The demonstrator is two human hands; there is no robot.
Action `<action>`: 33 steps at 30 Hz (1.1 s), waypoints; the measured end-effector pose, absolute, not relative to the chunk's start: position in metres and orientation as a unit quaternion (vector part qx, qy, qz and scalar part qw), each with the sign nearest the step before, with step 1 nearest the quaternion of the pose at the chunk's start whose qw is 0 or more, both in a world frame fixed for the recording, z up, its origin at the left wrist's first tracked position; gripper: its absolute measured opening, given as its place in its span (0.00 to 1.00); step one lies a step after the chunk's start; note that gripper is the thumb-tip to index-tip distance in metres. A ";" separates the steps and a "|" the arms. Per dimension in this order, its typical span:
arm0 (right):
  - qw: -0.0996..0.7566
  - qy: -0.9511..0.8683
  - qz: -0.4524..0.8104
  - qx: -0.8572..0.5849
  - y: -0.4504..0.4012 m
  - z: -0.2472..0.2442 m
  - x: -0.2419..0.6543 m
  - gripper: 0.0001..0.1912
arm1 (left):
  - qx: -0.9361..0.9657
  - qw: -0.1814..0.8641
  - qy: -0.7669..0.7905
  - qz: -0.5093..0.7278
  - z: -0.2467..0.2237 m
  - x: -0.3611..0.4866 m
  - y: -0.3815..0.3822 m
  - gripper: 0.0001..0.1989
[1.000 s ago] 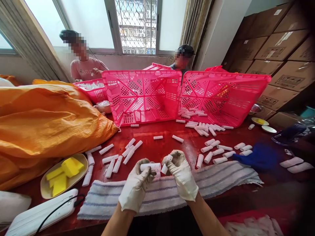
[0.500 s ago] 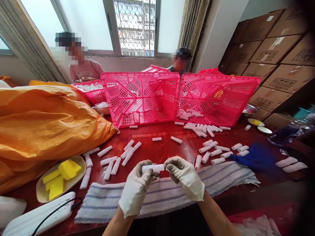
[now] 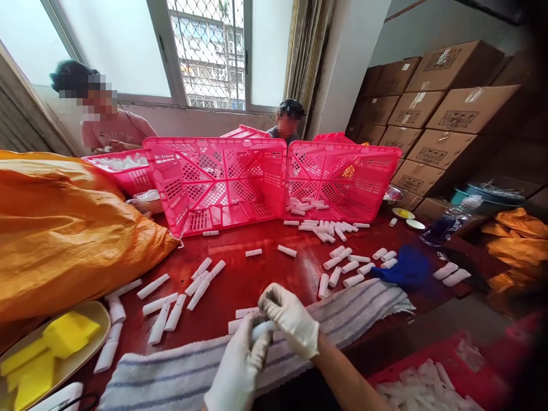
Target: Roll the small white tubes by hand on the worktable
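My left hand [image 3: 244,359], in a white glove, grips a short white tube [image 3: 262,329] between thumb and fingers above the striped towel. My right hand [image 3: 291,322], gloved too, has its fingers curled together at the tube's upper right; what its fingertips hold is hidden. Two white rolls [image 3: 247,313] lie on the red table just behind the left fingers, partly covered by them. More white rolls [image 3: 200,290] are scattered to the left, and several [image 3: 335,264] lie to the right. Under my hands stretches the grey striped towel [image 3: 171,371].
Two pink baskets [image 3: 222,188] lie on their sides at the back. An orange sack [image 3: 64,228] and a dish of yellow sponges [image 3: 92,342] are at left. A blue cloth [image 3: 405,268] lies right. Two people sit opposite; cartons [image 3: 415,160] stand behind.
The view has swung right. The roll held between both hands is no longer stretched between them; two rolls now lie behind my left hand, which holds a short tube. My hands are closer together.
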State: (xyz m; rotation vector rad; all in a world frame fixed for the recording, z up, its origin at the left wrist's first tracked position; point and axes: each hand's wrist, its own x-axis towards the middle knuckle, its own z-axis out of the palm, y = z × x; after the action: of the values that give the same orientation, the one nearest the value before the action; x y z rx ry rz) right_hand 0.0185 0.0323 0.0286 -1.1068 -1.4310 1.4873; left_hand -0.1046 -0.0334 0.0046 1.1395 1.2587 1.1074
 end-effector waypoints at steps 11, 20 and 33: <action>0.510 -0.499 0.547 -0.439 0.024 0.010 0.025 0.21 | 0.409 0.427 0.616 0.520 0.005 -0.093 -0.035 0.18; 0.483 -0.562 0.557 -0.375 0.024 0.020 0.038 0.17 | 0.399 0.408 0.598 0.562 0.008 -0.092 -0.039 0.18; 0.473 -0.643 0.474 -0.372 0.026 0.033 0.047 0.16 | 0.144 0.891 0.262 0.341 0.022 -0.107 -0.034 0.26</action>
State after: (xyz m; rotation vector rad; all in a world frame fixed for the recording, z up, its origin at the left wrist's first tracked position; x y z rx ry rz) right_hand 0.0468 0.0265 0.0328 -0.9093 -1.5743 1.1603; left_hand -0.1068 -0.0338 0.0217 0.2989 0.5435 0.7083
